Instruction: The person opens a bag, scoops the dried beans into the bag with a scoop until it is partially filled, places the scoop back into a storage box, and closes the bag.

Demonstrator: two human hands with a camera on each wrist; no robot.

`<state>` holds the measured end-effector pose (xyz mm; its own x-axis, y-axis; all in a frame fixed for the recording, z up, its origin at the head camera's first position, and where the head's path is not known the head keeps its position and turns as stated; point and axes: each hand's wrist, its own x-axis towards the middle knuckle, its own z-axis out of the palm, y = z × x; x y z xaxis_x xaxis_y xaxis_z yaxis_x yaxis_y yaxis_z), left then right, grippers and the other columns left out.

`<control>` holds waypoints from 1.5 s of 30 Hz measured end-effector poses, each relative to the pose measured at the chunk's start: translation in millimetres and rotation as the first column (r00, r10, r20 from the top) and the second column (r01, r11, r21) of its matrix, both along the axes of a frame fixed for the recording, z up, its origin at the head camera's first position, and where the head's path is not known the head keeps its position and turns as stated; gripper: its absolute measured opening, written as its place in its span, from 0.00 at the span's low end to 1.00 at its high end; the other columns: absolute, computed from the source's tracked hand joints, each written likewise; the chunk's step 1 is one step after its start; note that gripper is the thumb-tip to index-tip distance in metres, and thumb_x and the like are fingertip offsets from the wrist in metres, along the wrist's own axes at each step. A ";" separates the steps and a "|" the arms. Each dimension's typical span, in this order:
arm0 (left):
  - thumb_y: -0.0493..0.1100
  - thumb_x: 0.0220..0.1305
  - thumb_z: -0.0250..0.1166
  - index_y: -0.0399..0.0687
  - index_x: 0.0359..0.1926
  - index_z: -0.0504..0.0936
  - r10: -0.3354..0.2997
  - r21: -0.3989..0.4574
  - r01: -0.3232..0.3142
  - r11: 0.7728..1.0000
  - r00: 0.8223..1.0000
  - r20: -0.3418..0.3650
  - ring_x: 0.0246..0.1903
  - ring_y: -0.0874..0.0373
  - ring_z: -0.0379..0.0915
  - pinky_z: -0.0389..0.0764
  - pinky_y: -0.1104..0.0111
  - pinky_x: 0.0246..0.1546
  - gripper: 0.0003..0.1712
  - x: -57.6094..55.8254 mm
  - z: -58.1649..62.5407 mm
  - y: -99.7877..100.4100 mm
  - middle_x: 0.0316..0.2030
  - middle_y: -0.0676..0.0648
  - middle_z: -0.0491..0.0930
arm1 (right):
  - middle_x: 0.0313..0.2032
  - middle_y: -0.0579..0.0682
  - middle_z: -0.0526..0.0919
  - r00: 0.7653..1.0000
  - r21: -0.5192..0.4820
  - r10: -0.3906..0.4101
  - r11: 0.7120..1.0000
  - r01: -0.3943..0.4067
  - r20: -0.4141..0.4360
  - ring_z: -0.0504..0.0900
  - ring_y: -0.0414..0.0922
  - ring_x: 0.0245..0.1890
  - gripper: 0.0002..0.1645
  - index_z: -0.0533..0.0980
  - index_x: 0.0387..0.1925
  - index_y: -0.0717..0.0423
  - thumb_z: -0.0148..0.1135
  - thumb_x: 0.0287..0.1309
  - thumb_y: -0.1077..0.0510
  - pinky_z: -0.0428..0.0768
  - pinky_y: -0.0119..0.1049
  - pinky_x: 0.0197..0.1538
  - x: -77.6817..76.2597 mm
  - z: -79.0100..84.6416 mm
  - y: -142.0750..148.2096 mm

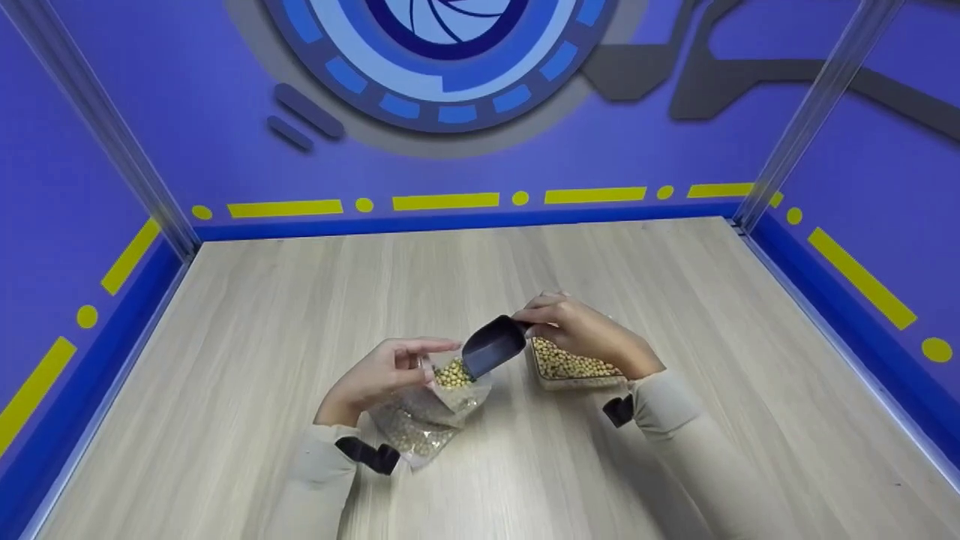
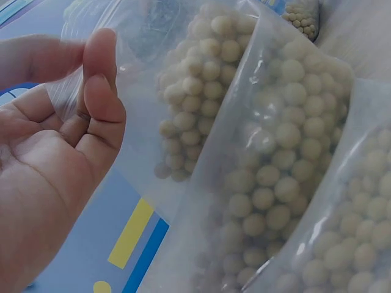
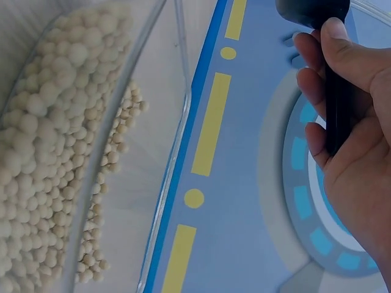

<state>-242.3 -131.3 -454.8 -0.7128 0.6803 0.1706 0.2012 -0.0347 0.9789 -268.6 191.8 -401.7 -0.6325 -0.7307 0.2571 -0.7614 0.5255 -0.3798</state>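
Note:
My left hand [image 1: 382, 375] pinches the rim of a clear plastic bag [image 1: 420, 431] between thumb and fingers, left of centre in the head view. Pale, round soybeans [image 2: 287, 152] fill the bag's lower part and show through its wrinkled film in the left wrist view. My right hand [image 1: 577, 330] grips a black scoop [image 1: 496, 345] by its handle [image 3: 338, 110], fingers wrapped round it. The scoop tilts down to the left, its lip in the mouth of the bag, right by the beans there. Below the right hand stands a clear box [image 3: 183, 91] of soybeans.
The box's bean heap [image 1: 570, 364] lies partly behind the right forearm. Both sit on a light wood-grain table [image 1: 300, 300], enclosed by blue-purple panels [image 1: 187, 135] with yellow marks. Black wrist mounts [image 1: 367, 454] stick out from both sleeves.

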 end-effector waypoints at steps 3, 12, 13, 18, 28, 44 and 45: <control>0.27 0.61 0.58 0.27 0.61 0.70 0.003 -0.007 -0.003 1.000 1.000 0.011 0.28 0.68 0.71 0.77 0.78 0.30 0.26 -0.5 -0.7 0.0 0.31 0.47 0.77 | 0.46 0.50 0.84 0.998 -0.016 -0.033 0.999 0.034 0.052 0.79 0.47 0.49 0.19 0.79 0.55 0.56 0.60 0.61 0.63 0.76 0.43 0.55 1.2 -1.1 6.4; 0.26 0.61 0.57 0.27 0.62 0.69 -0.010 0.011 0.009 1.000 0.999 0.040 0.30 0.68 0.69 0.76 0.79 0.30 0.27 0.6 1.1 0.0 0.39 0.49 0.80 | 0.47 0.52 0.85 0.991 -0.092 -0.076 0.992 0.086 0.106 0.80 0.49 0.48 0.20 0.79 0.54 0.58 0.64 0.58 0.61 0.78 0.45 0.54 -1.2 2.2 34.5; 0.26 0.61 0.57 0.27 0.62 0.69 -0.014 0.016 0.014 1.000 0.999 0.042 0.29 0.68 0.69 0.75 0.79 0.30 0.27 0.7 1.0 -0.1 0.38 0.49 0.80 | 0.46 0.53 0.85 0.991 -0.098 -0.081 0.991 0.091 0.105 0.80 0.49 0.48 0.21 0.79 0.53 0.59 0.64 0.57 0.61 0.78 0.45 0.53 -1.5 3.0 38.2; 0.27 0.61 0.56 0.26 0.63 0.68 -0.034 0.033 0.032 0.999 0.997 0.064 0.29 0.67 0.71 0.76 0.79 0.31 0.27 0.0 0.4 -0.7 0.32 0.49 0.77 | 0.46 0.53 0.85 0.988 -0.089 -0.119 0.988 0.128 0.093 0.81 0.50 0.46 0.21 0.79 0.53 0.60 0.65 0.57 0.62 0.79 0.45 0.49 -1.8 7.6 55.9; 0.26 0.62 0.56 0.25 0.63 0.67 -0.042 0.036 0.040 0.999 0.998 0.056 0.30 0.67 0.73 0.79 0.77 0.34 0.27 -0.4 -0.3 -0.7 0.34 0.47 0.77 | 0.45 0.53 0.85 0.976 -0.022 -0.193 0.980 0.197 0.104 0.80 0.51 0.46 0.21 0.80 0.53 0.58 0.65 0.57 0.60 0.78 0.48 0.49 -2.1 11.7 91.1; 0.28 0.63 0.57 0.28 0.63 0.69 -0.031 -0.001 0.031 1.000 0.999 0.041 0.27 0.67 0.70 0.75 0.78 0.28 0.26 -1.1 -1.3 -1.3 0.31 0.49 0.77 | 0.39 0.52 0.87 0.988 0.147 -0.149 0.977 0.155 -0.049 0.82 0.49 0.39 0.18 0.83 0.46 0.60 0.67 0.51 0.67 0.80 0.45 0.42 -2.4 9.7 119.8; 0.28 0.63 0.57 0.29 0.63 0.69 -0.030 -0.005 0.031 1.000 0.999 0.038 0.26 0.67 0.69 0.74 0.78 0.27 0.26 -1.3 -1.3 -1.2 0.30 0.50 0.76 | 0.38 0.52 0.87 0.988 0.159 -0.143 0.976 0.150 -0.054 0.82 0.49 0.39 0.18 0.83 0.46 0.60 0.67 0.51 0.68 0.80 0.45 0.42 -2.5 9.3 120.1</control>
<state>-243.6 -132.4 -456.1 -0.6976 0.7027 0.1398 0.1629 -0.0345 0.9860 -271.0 311.9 -392.4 -0.7268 -0.6651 0.1713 -0.6851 0.6845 -0.2493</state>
